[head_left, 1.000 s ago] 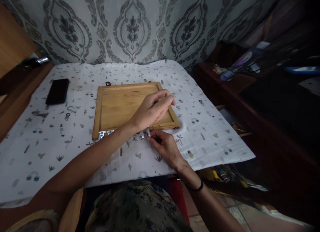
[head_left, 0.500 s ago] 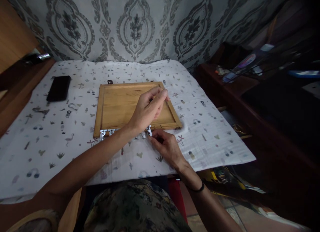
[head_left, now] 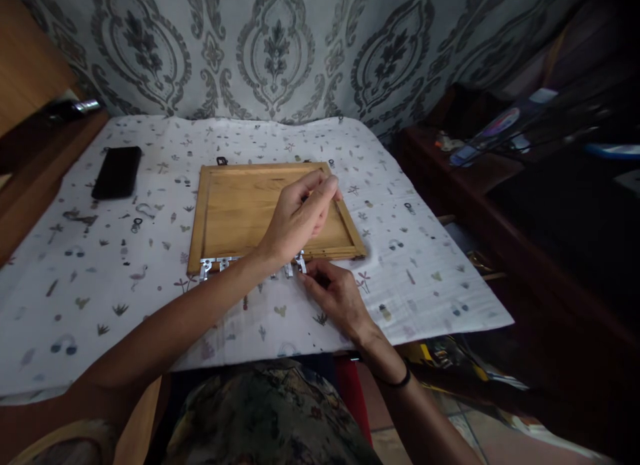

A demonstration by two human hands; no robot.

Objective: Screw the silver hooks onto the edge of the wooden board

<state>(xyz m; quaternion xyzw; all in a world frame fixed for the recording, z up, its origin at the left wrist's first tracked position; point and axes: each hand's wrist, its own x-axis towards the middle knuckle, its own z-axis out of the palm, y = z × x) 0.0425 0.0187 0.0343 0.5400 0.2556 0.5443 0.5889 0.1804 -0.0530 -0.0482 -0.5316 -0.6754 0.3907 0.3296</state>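
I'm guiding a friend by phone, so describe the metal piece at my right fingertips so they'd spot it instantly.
On the white patterned tablecloth lies a framed wooden panel. Along its near edge sits a row of small silvery metal pieces, partly hidden by the left forearm. Yours is the rightmost one visible, the only one at the fingertips of the right hand.

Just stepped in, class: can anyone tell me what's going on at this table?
A person is working at a wooden framed panel lying on a patterned cloth. Their right hand has its fingertips at one of the silver metal pieces along the near edge. Their left hand is curled above the panel; whether it grips anything is unclear.
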